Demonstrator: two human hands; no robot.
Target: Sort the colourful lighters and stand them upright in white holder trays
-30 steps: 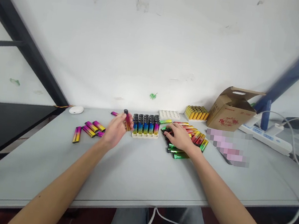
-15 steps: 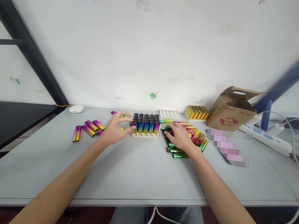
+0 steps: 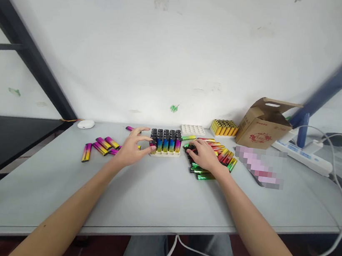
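My left hand (image 3: 133,147) is pinched on a purple-and-yellow lighter (image 3: 153,143) at the front left corner of a white holed tray (image 3: 167,154). Its thumb and a fingertip meet the lighter, which stands upright. Behind it, rows of black-topped lighters (image 3: 165,143), blue, purple and yellow, fill the tray; part of the front row of holes shows. On the right, my right hand (image 3: 204,154) rests over a pile of red, green and gold lighters (image 3: 204,176). Its fingers curl round a black lighter end (image 3: 189,146); the grip is partly hidden.
Loose purple-and-yellow lighters (image 3: 103,146) lie left of my left hand, near a white case (image 3: 86,124). Along the wall are a bare white tray (image 3: 193,130), a tray of yellow lighters (image 3: 224,128) and an open cardboard box (image 3: 259,129). A power strip (image 3: 304,157) with cables lies right.
The lighter in my left hand has gone slightly lower at the tray's front left corner. My right hand stays on the pile. The whole view has shifted a little.
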